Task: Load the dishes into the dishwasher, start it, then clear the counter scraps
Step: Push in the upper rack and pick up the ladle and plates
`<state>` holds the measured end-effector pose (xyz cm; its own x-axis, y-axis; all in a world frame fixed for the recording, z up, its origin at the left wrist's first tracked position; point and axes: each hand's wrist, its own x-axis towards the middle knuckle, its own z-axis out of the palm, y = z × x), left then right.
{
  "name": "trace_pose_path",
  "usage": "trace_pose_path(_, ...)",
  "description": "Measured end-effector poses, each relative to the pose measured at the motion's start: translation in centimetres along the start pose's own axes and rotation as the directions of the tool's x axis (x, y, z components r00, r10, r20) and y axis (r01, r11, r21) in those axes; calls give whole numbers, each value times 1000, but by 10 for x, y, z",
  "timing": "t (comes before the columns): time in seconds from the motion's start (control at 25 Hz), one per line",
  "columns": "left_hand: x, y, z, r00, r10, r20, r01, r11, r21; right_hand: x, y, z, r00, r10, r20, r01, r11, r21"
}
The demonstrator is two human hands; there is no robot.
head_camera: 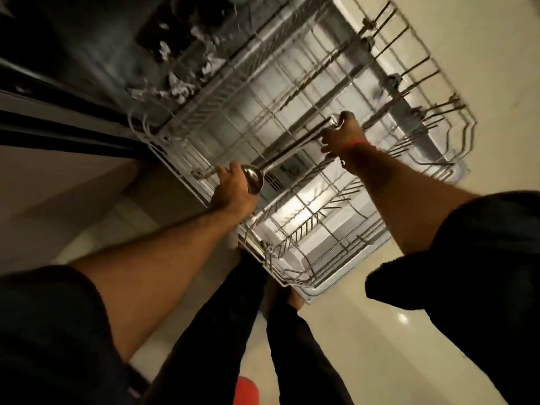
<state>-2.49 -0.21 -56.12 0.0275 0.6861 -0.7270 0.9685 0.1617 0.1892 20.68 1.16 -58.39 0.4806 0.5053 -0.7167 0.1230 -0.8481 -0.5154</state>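
Observation:
A steel ladle [254,177] lies slantwise over the pulled-out upper rack [295,92] of the open dishwasher. My left hand [233,185] grips its round bowl at the rack's near left side. My right hand [343,133] holds the far end of its long handle, fingers curled round the tip, over the middle of the rack. Beneath, the lower rack [298,252] is also pulled out over the open door. Both racks look bare where I can see into them.
The dark dishwasher interior [181,39] sits at the upper left, with a pale cabinet front [58,176] left of it. Glossy cream floor [394,331] spreads to the right and below. My legs in dark trousers stand by the door; a red object [247,390] shows at the bottom edge.

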Motion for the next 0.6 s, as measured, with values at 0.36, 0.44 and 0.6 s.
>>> trace_pose_path(0.36, 22, -6, 33, 995, -29, 98, 10, 983, 182, 42, 12, 25, 992, 105, 72, -89, 977, -194)
trace_pose_path(0.44, 19, -8, 28, 991, -44, 123, 16, 974, 225, 36, 9, 22, 991, 90, 95, -67, 972, -226)
trace_pose_path(0.6, 18, -13, 24, 991, -41, 130, 14, 979, 201, 24, 8, 18, 996, 7, 85, 10, 980, -197)
